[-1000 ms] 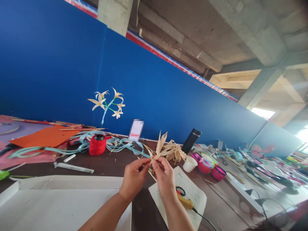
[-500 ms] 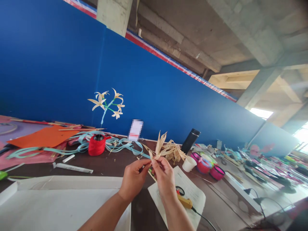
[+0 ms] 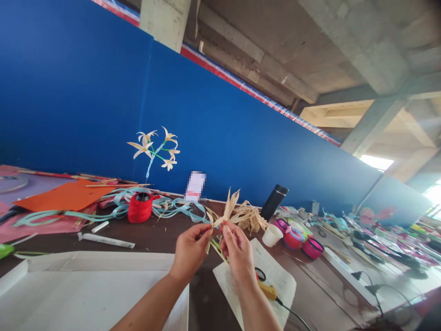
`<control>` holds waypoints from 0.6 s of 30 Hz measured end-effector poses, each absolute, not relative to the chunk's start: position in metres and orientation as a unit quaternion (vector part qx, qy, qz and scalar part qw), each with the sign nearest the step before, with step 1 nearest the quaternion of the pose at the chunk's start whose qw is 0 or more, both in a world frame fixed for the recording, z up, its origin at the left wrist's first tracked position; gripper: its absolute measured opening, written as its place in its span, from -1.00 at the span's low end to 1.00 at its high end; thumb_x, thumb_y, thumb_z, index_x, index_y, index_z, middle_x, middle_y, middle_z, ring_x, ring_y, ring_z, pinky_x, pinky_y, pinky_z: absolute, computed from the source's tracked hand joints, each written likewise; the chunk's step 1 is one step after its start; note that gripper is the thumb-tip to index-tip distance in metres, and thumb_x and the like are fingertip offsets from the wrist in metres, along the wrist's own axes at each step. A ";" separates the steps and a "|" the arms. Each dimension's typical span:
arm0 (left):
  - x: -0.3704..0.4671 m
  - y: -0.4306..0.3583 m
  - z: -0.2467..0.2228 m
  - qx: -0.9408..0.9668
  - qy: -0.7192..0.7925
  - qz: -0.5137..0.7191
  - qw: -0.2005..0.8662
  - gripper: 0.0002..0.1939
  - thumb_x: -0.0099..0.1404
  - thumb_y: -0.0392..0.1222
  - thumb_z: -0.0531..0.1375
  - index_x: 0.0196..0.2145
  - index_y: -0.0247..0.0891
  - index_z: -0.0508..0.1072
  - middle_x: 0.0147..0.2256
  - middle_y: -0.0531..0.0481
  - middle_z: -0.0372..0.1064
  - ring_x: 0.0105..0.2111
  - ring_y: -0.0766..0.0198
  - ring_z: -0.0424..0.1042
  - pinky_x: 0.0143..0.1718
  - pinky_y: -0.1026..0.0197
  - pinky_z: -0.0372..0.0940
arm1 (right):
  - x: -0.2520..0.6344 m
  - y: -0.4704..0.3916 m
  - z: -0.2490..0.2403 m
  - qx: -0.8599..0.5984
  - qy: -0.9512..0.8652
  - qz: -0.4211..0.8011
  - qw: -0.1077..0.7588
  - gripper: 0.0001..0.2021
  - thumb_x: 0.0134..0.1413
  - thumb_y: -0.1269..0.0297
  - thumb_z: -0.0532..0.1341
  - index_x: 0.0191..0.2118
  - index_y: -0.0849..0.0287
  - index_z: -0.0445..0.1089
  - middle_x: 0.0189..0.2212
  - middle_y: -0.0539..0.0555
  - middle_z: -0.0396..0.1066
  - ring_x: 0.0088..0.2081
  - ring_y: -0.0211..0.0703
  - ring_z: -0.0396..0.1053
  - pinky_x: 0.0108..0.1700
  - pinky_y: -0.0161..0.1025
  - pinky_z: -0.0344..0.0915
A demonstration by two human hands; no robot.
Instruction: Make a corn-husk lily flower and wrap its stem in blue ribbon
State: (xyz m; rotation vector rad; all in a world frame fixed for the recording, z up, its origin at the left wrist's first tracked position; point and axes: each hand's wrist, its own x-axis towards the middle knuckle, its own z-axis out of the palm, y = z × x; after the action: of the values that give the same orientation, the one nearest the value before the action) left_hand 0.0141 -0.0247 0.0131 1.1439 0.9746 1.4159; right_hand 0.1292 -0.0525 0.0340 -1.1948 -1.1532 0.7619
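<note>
A smooth, flat blue panel [image 3: 234,128] stands behind the dark brown table [image 3: 155,242], whose surface looks hard. At the left front lies a shallow white box [image 3: 103,263] with low folded edges. Near the right forearm is a printed paper [image 3: 280,278], a little curled at the corner. A spray of pale flowers [image 3: 151,151], with thin pointed petals, rises on a stem above the red spool [image 3: 140,210]. Farther right is a heap of dry, wrinkled husks [image 3: 251,219], beside a black cylinder [image 3: 274,202] and a small white cup [image 3: 272,235].

The left hand [image 3: 191,250] and the right hand [image 3: 238,250] are near each other but apart, their fingers bent closed. Between them is a papery, cream husk piece [image 3: 229,207], its pointed strips fanning upward; the fingertips of both hands pinch its lower part.
</note>
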 end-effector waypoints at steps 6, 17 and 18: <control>0.013 -0.026 0.017 0.453 0.401 0.586 0.539 -0.64 0.04 0.00 0.25 -0.28 -0.32 0.51 -0.46 -0.01 0.51 -0.75 0.51 0.14 -0.75 0.40 0.08 | 0.150 -0.063 0.023 -0.555 -0.504 0.302 0.589 -0.63 -0.04 0.01 0.25 -0.22 0.22 0.44 -0.47 0.05 0.41 -0.60 -0.34 0.23 -0.64 -0.42 0.11; 0.011 -0.026 0.018 0.471 0.435 0.574 0.510 -0.66 0.06 -0.01 0.21 -0.28 -0.31 0.52 -0.41 -0.05 0.53 -0.75 0.51 0.14 -0.74 0.40 0.08 | 0.178 -0.083 0.004 -0.590 -0.562 0.245 0.525 -0.67 0.05 0.03 0.19 -0.26 0.23 0.46 -0.51 0.06 0.43 -0.60 -0.30 0.26 -0.61 -0.38 0.16; 0.011 -0.026 0.017 0.473 0.440 0.572 0.505 -0.66 0.07 -0.01 0.21 -0.28 -0.31 0.52 -0.41 -0.04 0.53 -0.75 0.51 0.14 -0.73 0.39 0.08 | 0.180 -0.084 0.005 -0.593 -0.563 0.236 0.525 -0.67 0.05 0.03 0.19 -0.27 0.23 0.46 -0.51 0.05 0.43 -0.60 -0.29 0.27 -0.59 -0.37 0.18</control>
State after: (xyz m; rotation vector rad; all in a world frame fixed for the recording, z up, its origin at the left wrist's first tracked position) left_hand 0.0111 -0.0257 0.0171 1.1424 1.0615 1.3815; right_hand 0.1797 -0.0842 0.0046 -1.4183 -1.3466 0.5658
